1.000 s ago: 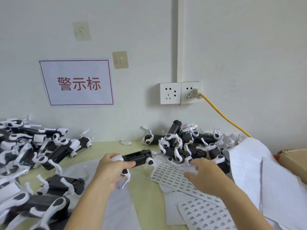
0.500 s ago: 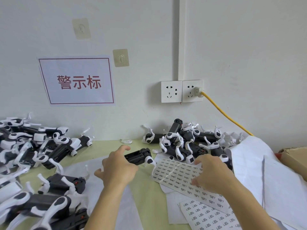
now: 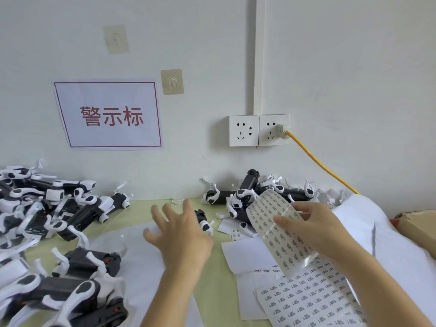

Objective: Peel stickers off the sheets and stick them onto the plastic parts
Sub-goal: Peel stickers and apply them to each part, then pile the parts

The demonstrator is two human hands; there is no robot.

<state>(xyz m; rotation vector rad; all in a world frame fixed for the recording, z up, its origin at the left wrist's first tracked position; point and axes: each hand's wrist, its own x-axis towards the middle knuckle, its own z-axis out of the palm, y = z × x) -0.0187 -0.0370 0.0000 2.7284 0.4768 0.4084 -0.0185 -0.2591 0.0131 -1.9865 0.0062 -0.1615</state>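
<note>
My left hand [image 3: 179, 234] hovers over the table centre with its fingers spread and holds nothing. Just past its fingertips a black-and-white plastic part [image 3: 203, 220] lies on the table, partly hidden by the hand. My right hand [image 3: 311, 226] pinches a shiny sticker sheet [image 3: 273, 223] and holds it lifted and tilted above the table. A second sticker sheet [image 3: 306, 300] lies flat at the near right, over blank white backing sheets [image 3: 245, 253].
Black-and-white plastic parts are piled at the left [image 3: 47, 208], near left [image 3: 77, 279] and by the wall at centre right [image 3: 254, 192]. Large white paper [image 3: 389, 246] and a cardboard box [image 3: 417, 223] sit at the right. A yellow cable [image 3: 323, 168] runs from the wall socket.
My left hand let go of the plastic part, which now lies on the table, and spread its fingers. My right hand picked the sticker sheet up off the table and tilted it.
</note>
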